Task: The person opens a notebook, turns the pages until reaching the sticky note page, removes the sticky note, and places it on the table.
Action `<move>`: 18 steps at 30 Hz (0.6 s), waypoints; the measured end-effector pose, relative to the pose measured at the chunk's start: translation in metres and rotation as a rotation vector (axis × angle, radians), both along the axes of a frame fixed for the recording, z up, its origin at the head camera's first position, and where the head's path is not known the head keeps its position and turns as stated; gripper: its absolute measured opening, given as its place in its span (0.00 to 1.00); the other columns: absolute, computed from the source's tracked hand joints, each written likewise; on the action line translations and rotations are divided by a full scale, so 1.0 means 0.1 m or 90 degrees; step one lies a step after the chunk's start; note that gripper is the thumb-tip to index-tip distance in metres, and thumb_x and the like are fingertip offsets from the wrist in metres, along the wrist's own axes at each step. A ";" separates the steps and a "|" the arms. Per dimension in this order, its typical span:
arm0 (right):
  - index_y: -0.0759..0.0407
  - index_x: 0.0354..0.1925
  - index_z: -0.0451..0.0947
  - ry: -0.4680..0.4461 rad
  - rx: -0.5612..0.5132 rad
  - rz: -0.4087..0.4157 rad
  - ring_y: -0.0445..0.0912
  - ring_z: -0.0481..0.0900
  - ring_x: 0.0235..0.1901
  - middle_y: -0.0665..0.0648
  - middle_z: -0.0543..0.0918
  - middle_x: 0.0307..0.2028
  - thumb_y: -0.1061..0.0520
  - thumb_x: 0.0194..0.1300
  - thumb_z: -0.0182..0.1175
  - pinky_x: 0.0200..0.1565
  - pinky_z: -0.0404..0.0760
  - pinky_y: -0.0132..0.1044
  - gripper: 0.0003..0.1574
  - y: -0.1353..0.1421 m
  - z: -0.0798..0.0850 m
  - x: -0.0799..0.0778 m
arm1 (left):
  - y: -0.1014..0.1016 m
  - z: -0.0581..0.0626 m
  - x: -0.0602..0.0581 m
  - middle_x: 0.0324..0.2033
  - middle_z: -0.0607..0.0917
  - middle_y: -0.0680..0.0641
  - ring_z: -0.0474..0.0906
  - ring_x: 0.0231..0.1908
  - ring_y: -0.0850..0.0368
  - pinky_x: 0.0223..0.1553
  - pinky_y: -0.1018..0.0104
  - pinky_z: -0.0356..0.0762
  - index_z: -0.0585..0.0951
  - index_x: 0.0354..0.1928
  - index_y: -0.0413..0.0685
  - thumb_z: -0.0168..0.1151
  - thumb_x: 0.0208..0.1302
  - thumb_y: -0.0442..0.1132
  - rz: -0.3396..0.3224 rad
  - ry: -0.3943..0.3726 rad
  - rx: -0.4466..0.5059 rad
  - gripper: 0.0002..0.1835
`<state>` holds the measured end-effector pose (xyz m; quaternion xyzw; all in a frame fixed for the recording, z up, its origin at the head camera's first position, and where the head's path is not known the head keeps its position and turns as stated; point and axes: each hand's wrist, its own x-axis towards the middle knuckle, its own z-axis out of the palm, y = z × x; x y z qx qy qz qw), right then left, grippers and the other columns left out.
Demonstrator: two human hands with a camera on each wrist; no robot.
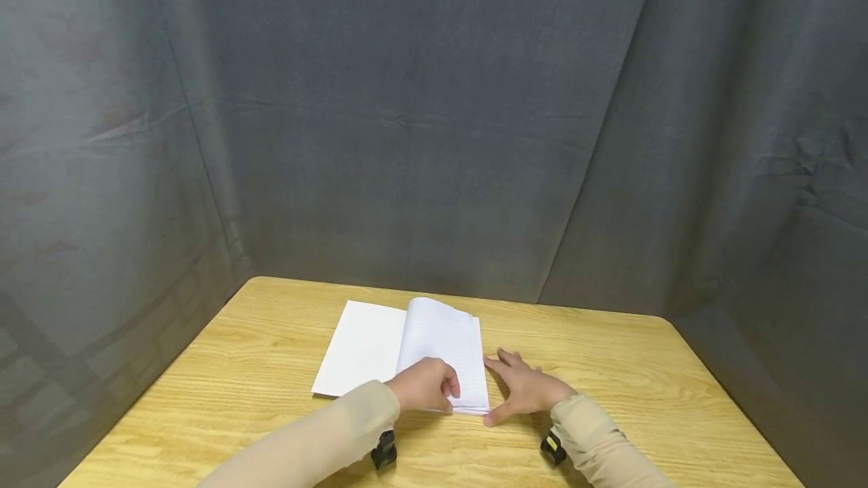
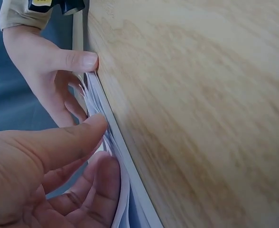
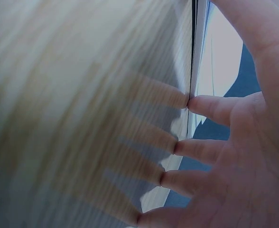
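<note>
The notebook [image 1: 407, 352] lies open on the wooden worktop [image 1: 610, 398], near its middle, with 1 flat white leaf spread out to the left and a thicker stack of lined pages bowing upward on the right. By my reading, the leafing through is under way and only begun: almost all of the pages sit on the right side, so most of them are not yet turned. The left hand [image 1: 426, 385] rests on the near edge of that right-hand stack, its fingers curled and its thumb [image 2: 68, 137] pressed against the fanned page edges, so it pinches a few sheets between thumb and fingers. The right hand [image 1: 525, 388] lies flat on the worktop just beside the notebook's right edge, fingers straight and spread, holding nothing; in the right wrist view its fingertips [image 3: 196, 103] touch the side of the page block, seemingly steadying it. Beige sleeves cover both forearms, and a grey cloth backdrop [image 1: 434, 119] hangs behind and around the worktop.
</note>
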<state>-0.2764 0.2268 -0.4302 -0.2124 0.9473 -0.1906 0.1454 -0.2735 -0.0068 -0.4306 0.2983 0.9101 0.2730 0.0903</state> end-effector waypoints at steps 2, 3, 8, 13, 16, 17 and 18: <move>0.60 0.73 0.54 -0.002 -0.002 -0.002 0.78 0.45 0.68 0.75 0.48 0.72 0.31 0.43 0.73 0.55 0.48 0.81 0.69 0.00 0.00 -0.01 | 0.00 0.01 0.00 0.19 0.74 0.59 0.67 0.23 0.68 0.30 0.75 0.69 0.82 0.27 0.51 0.75 0.48 0.33 0.004 -0.005 -0.003 0.09; 0.60 0.73 0.54 -0.003 -0.002 -0.003 0.78 0.45 0.68 0.75 0.48 0.72 0.31 0.43 0.73 0.55 0.48 0.81 0.69 0.00 0.00 -0.02 | 0.00 0.01 0.00 0.19 0.74 0.59 0.67 0.23 0.68 0.30 0.75 0.69 0.82 0.27 0.51 0.75 0.48 0.34 0.006 -0.005 -0.006 0.09; 0.59 0.73 0.55 -0.004 -0.006 -0.008 0.77 0.45 0.69 0.74 0.48 0.72 0.31 0.43 0.73 0.55 0.48 0.81 0.69 0.01 -0.03 -0.04 | 0.00 0.03 -0.02 0.20 0.74 0.59 0.67 0.23 0.68 0.31 0.75 0.69 0.82 0.27 0.51 0.74 0.49 0.34 0.007 -0.010 -0.009 0.08; 0.59 0.73 0.55 -0.001 -0.004 -0.007 0.77 0.45 0.69 0.74 0.48 0.72 0.30 0.42 0.73 0.55 0.48 0.81 0.70 0.01 -0.04 -0.04 | -0.01 0.02 -0.03 0.19 0.74 0.58 0.67 0.23 0.68 0.30 0.75 0.69 0.82 0.27 0.51 0.72 0.52 0.32 0.003 -0.010 -0.008 0.07; 0.59 0.73 0.55 0.003 -0.003 -0.004 0.77 0.45 0.68 0.75 0.49 0.72 0.31 0.43 0.73 0.55 0.49 0.81 0.69 0.01 -0.05 -0.04 | -0.02 0.02 -0.03 0.20 0.74 0.58 0.67 0.23 0.68 0.29 0.75 0.69 0.82 0.28 0.50 0.70 0.54 0.30 0.000 -0.005 -0.007 0.07; 0.59 0.73 0.55 0.005 -0.002 -0.003 0.77 0.46 0.68 0.75 0.49 0.72 0.31 0.43 0.73 0.54 0.49 0.81 0.69 0.01 -0.05 -0.03 | -0.02 0.03 -0.03 0.20 0.74 0.58 0.67 0.23 0.68 0.29 0.75 0.69 0.83 0.29 0.50 0.69 0.55 0.30 -0.002 -0.002 -0.008 0.06; 0.60 0.73 0.55 0.007 -0.002 -0.002 0.77 0.46 0.68 0.75 0.49 0.72 0.32 0.43 0.73 0.54 0.49 0.81 0.69 0.01 -0.05 -0.03 | -0.02 0.03 -0.03 0.20 0.75 0.58 0.67 0.23 0.68 0.29 0.75 0.69 0.83 0.30 0.49 0.68 0.56 0.29 -0.004 0.003 -0.010 0.06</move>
